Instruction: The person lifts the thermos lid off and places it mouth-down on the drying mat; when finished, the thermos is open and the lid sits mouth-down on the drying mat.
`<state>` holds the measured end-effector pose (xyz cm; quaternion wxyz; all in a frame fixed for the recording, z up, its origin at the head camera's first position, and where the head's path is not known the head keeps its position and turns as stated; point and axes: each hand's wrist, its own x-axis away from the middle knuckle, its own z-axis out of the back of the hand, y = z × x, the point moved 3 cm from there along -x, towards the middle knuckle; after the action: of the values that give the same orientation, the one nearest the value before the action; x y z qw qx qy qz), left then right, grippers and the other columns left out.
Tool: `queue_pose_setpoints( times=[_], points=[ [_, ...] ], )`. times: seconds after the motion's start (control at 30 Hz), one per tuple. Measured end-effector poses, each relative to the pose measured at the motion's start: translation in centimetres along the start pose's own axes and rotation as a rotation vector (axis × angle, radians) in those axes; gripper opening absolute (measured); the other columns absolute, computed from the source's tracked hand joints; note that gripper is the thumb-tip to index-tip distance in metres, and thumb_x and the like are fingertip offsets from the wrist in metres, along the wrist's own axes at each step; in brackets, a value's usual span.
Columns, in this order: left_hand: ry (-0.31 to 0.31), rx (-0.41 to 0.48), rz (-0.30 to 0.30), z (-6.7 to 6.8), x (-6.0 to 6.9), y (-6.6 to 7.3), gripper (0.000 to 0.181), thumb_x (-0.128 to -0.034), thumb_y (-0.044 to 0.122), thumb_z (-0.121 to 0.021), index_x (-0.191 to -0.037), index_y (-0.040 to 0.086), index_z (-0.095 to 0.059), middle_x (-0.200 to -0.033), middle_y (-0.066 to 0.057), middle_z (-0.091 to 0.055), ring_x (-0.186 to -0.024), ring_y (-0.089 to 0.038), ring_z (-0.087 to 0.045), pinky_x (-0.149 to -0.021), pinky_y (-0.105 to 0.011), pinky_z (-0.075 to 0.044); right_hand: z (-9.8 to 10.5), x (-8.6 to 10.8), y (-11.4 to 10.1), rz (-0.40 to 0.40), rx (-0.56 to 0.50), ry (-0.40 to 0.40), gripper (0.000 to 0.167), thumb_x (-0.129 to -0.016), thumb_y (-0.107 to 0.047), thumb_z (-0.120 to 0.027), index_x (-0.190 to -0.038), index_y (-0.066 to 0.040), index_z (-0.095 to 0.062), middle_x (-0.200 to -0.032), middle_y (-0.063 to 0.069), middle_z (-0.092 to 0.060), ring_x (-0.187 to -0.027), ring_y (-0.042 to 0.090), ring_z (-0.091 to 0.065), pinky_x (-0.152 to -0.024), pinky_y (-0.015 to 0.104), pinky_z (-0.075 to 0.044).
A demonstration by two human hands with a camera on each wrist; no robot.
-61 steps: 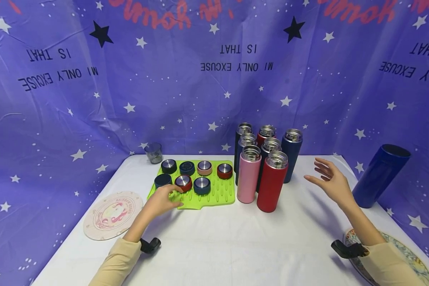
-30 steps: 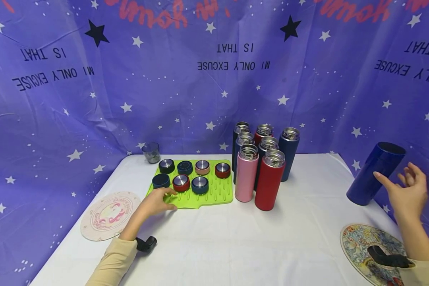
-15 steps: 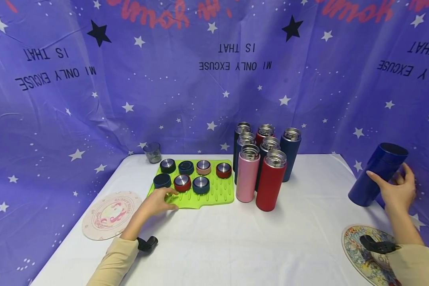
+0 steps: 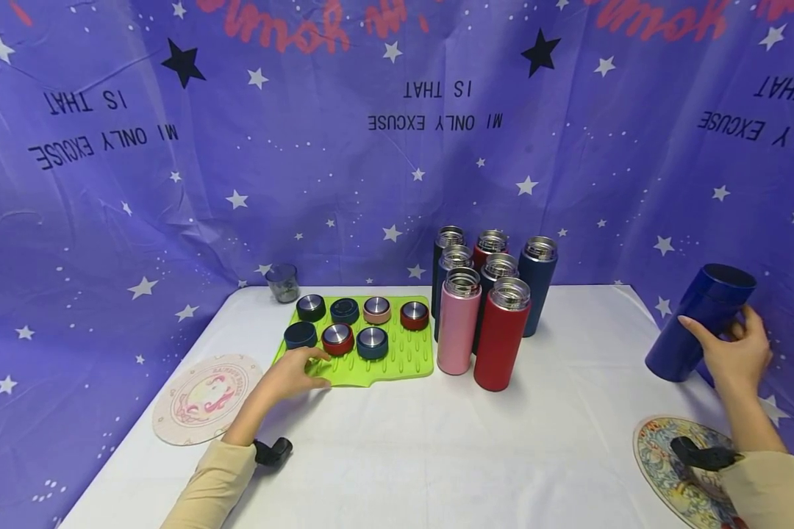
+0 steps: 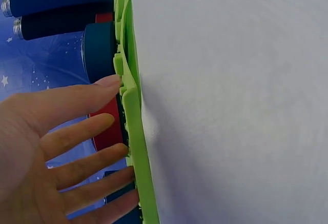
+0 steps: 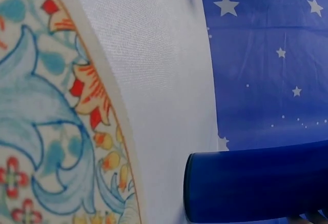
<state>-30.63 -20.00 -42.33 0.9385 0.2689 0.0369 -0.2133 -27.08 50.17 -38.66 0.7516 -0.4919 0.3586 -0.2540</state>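
Note:
My right hand (image 4: pixel 737 360) holds a dark blue thermos bottle (image 4: pixel 688 330) near the table's right edge, thumb on the front and fingers partly hidden behind it. The bottle has a dark top and looks tilted right. In the right wrist view the bottle (image 6: pixel 251 185) lies across the lower right, with fingertips just showing at the corner. My left hand (image 4: pixel 291 375) rests at the front left corner of a green drying mat (image 4: pixel 410 360), fingers loosely bent. Several bottle lids sit on the mat; the red lid (image 4: pixel 337 339) and navy lid (image 4: pixel 301 335) are nearest that hand.
Several lidless thermos bottles stand grouped at centre, with a pink bottle (image 4: pixel 459 330) and red bottle (image 4: pixel 501 342) in front. A small glass (image 4: pixel 282 283) stands at back left. A pink round placemat (image 4: pixel 205 433) lies left, a patterned round placemat (image 4: pixel 655 455) right.
My right hand has moved right from beside the bottle group to the dark blue thermos and now holds it. My left hand has stayed at the mat's corner.

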Motion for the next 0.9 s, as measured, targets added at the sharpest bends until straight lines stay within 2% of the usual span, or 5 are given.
queue_pose_setpoints(
  times=[0.2,0.47,0.6,0.77,0.9],
  points=[
    [0.045,-0.005,-0.02,0.5,0.2,0.6,0.04,-0.0774,0.016,-0.08,-0.113,0.002,-0.067,-0.109,-0.014,-0.067,-0.099,-0.035,-0.062,-0.085,-0.05,-0.05,0.0,0.3,-0.3,0.086,0.012,0.019,0.08,-0.077,-0.026,-0.082,-0.146,-0.031,-0.041,-0.142,0.006,-0.048,-0.123,0.002,-0.049,-0.112,0.021,-0.019],
    [0.088,0.0,-0.051,1.2,0.2,2.1,0.042,-0.0786,0.018,-0.08,-0.117,0.006,-0.066,-0.115,-0.013,-0.065,-0.103,-0.039,-0.06,-0.085,-0.052,-0.05,0.3,2.1,-2.3,0.194,0.049,0.059,0.078,-0.073,-0.029,-0.085,-0.141,-0.037,-0.047,-0.134,0.007,-0.056,-0.103,-0.013,-0.053,-0.106,0.019,-0.028],
    [0.119,0.0,-0.1,1.6,0.2,3.5,0.047,-0.0776,0.019,-0.081,-0.119,0.005,-0.065,-0.113,-0.014,-0.065,-0.102,-0.036,-0.061,-0.084,-0.05,-0.051,0.4,3.4,-3.7,0.166,0.036,0.012,0.079,-0.074,-0.027,-0.085,-0.142,-0.036,-0.045,-0.136,0.007,-0.054,-0.11,-0.008,-0.054,-0.112,0.022,-0.023],
    [0.151,0.038,-0.174,2.1,0.1,5.5,0.05,-0.0777,0.02,-0.082,-0.122,0.007,-0.063,-0.115,-0.009,-0.065,-0.1,-0.026,-0.061,-0.08,-0.044,-0.053,0.5,5.5,-5.1,0.104,0.069,-0.037,0.08,-0.075,-0.026,-0.084,-0.143,-0.037,-0.043,-0.139,0.004,-0.052,-0.118,0.003,-0.054,-0.104,0.025,-0.039],
    [0.171,0.048,-0.217,2.5,-0.1,7.3,0.052,-0.0788,0.023,-0.082,-0.125,0.008,-0.062,-0.12,-0.007,-0.064,-0.105,-0.024,-0.061,-0.083,-0.044,-0.053,0.7,7.6,-6.4,0.116,0.105,-0.096,0.081,-0.075,-0.026,-0.085,-0.143,-0.039,-0.042,-0.138,0.005,-0.053,-0.113,-0.001,-0.056,-0.095,0.017,-0.044]
  ],
)
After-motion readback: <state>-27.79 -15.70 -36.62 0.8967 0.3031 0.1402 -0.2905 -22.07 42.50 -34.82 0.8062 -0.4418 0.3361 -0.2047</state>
